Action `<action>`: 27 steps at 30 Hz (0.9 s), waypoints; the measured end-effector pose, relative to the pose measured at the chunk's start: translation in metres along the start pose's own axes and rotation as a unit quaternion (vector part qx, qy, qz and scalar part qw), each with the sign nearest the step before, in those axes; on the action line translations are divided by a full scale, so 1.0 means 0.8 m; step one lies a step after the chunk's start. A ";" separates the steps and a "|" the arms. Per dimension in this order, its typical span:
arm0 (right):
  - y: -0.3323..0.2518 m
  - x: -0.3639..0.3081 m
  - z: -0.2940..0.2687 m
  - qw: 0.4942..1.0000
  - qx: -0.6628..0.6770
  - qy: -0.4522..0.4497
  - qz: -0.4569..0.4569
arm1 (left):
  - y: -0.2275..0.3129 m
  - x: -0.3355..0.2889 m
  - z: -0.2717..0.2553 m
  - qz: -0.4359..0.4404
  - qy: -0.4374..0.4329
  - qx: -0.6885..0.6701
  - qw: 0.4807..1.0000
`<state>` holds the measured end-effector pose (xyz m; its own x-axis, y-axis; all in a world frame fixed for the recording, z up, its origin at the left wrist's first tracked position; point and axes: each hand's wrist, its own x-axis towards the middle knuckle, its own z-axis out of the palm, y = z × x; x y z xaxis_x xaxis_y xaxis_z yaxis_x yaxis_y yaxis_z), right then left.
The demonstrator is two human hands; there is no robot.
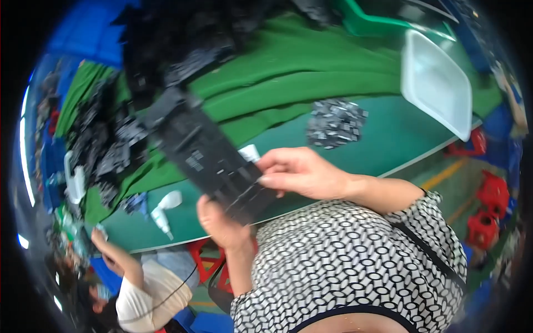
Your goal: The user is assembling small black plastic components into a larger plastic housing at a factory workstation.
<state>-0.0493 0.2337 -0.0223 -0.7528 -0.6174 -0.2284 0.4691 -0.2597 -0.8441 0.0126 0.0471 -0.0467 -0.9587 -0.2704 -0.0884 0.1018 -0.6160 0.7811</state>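
Green worktop (383, 141); black parts heap (189, 33), eleven o'clock; black moulded plastic panel (202, 150), centre. Left hand (223, 223) and right hand (308, 173) both clamped on panel's five-o'clock end; far end could tip if either grip loosens. Contact with heap unclear; left fingers partly hidden underneath; panel markings blurred.

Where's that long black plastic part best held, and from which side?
Probably by the long edges of its lower end, one hand from each side: the black part is long, broad and slanted, with that end between the left hand and right hand.
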 end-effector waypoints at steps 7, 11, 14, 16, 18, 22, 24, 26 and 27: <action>-0.015 -0.015 -0.011 0.985 -0.150 -0.069 0.050 | 0.005 0.008 0.040 -0.075 -0.129 -0.083 0.985; -0.029 -0.038 -0.036 0.959 -0.284 0.005 -0.013 | -0.005 0.019 0.033 -0.088 -0.179 -0.230 0.952; -0.048 -0.057 -0.082 0.904 -0.382 0.182 -0.064 | 0.003 0.017 0.018 -0.102 -0.153 -0.207 0.961; -0.048 -0.066 -0.113 0.813 -0.505 0.251 -0.145 | 0.003 0.016 0.015 -0.112 -0.148 -0.214 0.959; -0.047 -0.063 -0.123 0.771 -0.556 0.266 -0.161 | 0.000 0.014 0.015 -0.119 -0.140 -0.219 0.958; -0.038 -0.047 -0.131 0.727 -0.617 0.264 -0.143 | -0.005 0.011 0.018 -0.121 -0.113 -0.203 0.965; -0.037 -0.044 -0.133 0.691 -0.660 0.252 -0.152 | -0.005 0.010 0.018 -0.124 -0.106 -0.204 0.965; -0.038 -0.044 -0.134 0.681 -0.679 0.225 -0.156 | -0.005 0.008 0.016 -0.127 -0.089 -0.198 0.968; -0.039 -0.045 -0.132 0.682 -0.678 0.223 -0.158 | -0.004 0.007 0.015 -0.125 -0.087 -0.197 0.968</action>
<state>-0.0857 0.3426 -0.0394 -0.9251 -0.3235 0.1988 -0.3797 0.7857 -0.4883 0.0035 0.0560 -0.0421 -0.9932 0.0323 -0.1118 -0.0794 -0.8902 0.4486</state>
